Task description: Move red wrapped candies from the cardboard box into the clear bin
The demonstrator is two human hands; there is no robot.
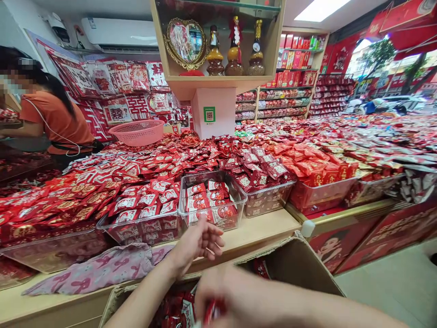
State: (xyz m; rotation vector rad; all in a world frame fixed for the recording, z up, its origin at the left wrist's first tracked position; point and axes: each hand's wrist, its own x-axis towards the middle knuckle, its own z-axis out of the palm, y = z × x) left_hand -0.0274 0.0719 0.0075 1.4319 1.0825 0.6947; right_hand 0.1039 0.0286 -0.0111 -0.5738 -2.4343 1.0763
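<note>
My left hand (201, 239) is open, its fingers loosely curved and spread, just in front of a clear plastic bin (235, 216). That bin holds several small red-and-white packets (218, 200) lying in rows. My right hand (227, 289), smeared by motion, is over an open cardboard box (290, 259). A red packet (215, 309), blurred like the hand, shows at its fingers and appears gripped. More red packets (180, 310) lie inside the box, partly hidden behind my forearms.
Neighbouring bins (146, 228) are heaped with red packets. A patterned cloth (99, 269) lies along the counter edge (273, 225). Behind are a pink basket (138, 132) and a display shelf (218, 82). A person (64, 118) in orange stands at left.
</note>
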